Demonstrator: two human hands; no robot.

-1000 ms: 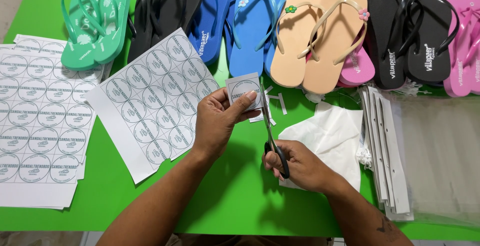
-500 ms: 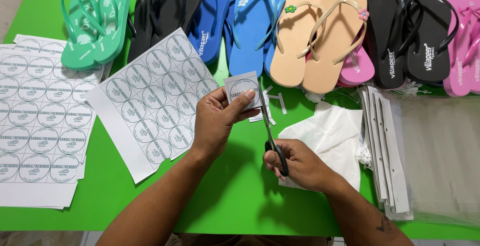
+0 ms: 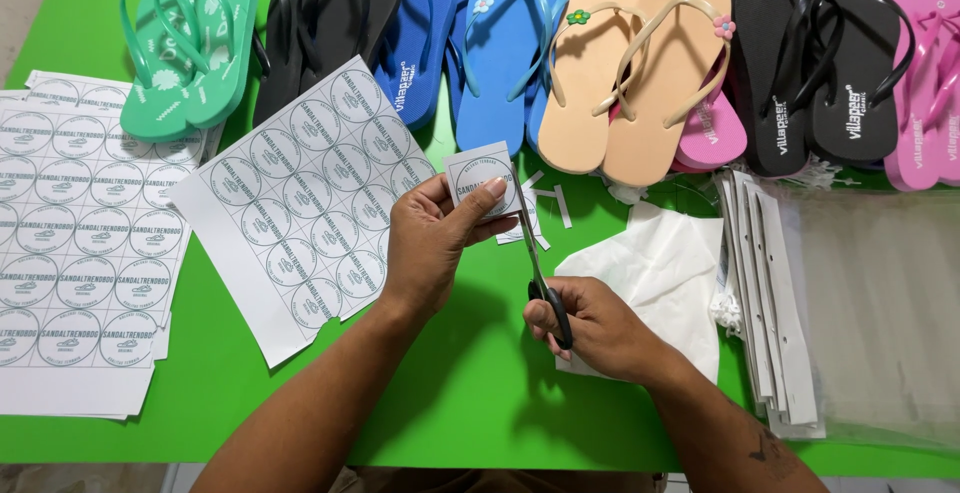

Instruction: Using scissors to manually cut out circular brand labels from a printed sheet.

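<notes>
**A:** What do we have in our left hand point(image 3: 432, 243)?

**B:** A small paper label point(image 3: 480, 181) with a round print on it. Our thumb lies on its front and our other fingers are curled behind it, so we pinch it tight. We hold it up over the green table point(image 3: 470, 393).

**A:** And our right hand point(image 3: 600, 331)?

**B:** It holds the scissors point(image 3: 537, 268). Our fingers are closed around the black handles. The blades point up and touch the right edge of the label. We cannot tell how far apart the blades are.

**A:** What lies near us?

**B:** A sheet of round labels point(image 3: 305, 203) is just left of our left hand. A stack of more label sheets point(image 3: 75, 253) lies further left. Little paper scraps point(image 3: 548, 208) sit behind the scissors. A white bag point(image 3: 660, 268) is under our right hand. Flip-flops point(image 3: 610, 63) in many colours lie in a row along the far side.
</notes>
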